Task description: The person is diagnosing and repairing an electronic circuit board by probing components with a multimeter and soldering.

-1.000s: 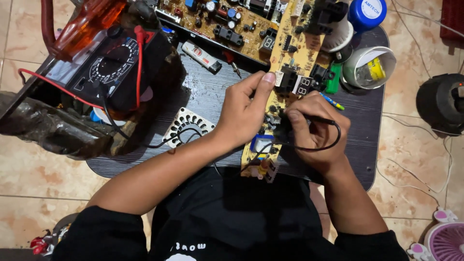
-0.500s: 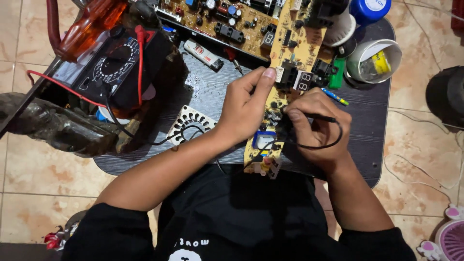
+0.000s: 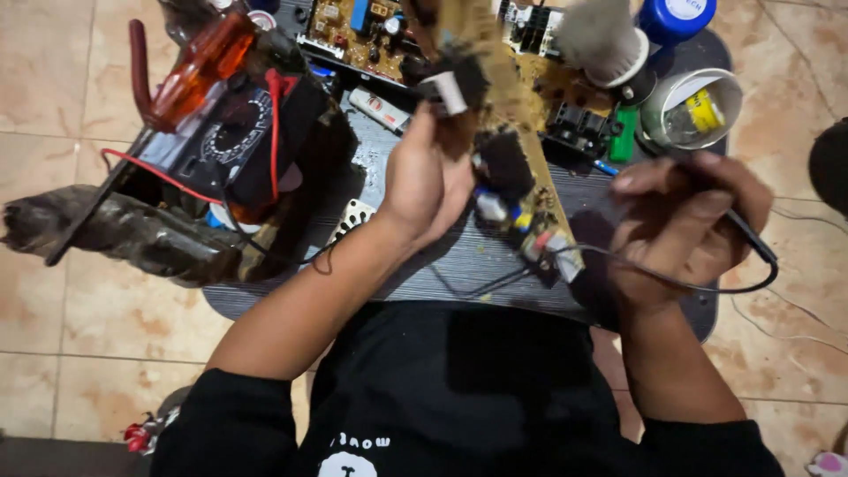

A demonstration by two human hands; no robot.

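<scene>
The left hand (image 3: 424, 185) has lifted the narrow tan circuit board (image 3: 508, 168) off the worktop (image 3: 442, 265); half a second ago it lay flat, now it tilts up on edge, blurred, pinched between thumb and fingers. The right hand (image 3: 685, 230) has drawn away to the right and is curled around a black probe (image 3: 751, 238), whose thin wire loops back to the board's lower end. The black multimeter (image 3: 238, 141) with red leads sits unchanged at left

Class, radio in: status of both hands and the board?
Left hand gripping tilted circuit board. Right hand holding black probe. Second board behind.
</scene>
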